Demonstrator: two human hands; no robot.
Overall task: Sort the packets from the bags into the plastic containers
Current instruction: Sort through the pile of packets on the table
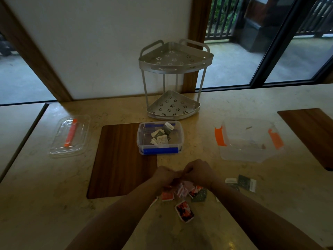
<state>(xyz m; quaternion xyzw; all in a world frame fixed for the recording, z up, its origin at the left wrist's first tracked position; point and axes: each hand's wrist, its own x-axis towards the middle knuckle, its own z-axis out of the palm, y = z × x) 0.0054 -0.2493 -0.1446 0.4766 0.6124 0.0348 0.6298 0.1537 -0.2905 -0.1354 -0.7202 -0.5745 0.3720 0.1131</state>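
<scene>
My left hand [164, 175] and my right hand [197, 173] meet at the table's near middle, both pinched on a pinkish plastic bag [181, 189] of packets. Under the hands lie loose orange and dark green packets; one orange packet [184, 211] lies nearest me. Two green packets [246, 183] rest to the right. A clear container with blue clips [159, 151] stands ahead and holds several green and white packets. A clear container with orange clips [234, 154] sits at the right; its contents are hard to make out.
A clear lid with an orange clip [70, 136] lies at the left. A two-tier metal corner rack [173, 78] stands at the back. Wooden mats lie under the blue-clip container [119, 159] and at the far right [310, 134].
</scene>
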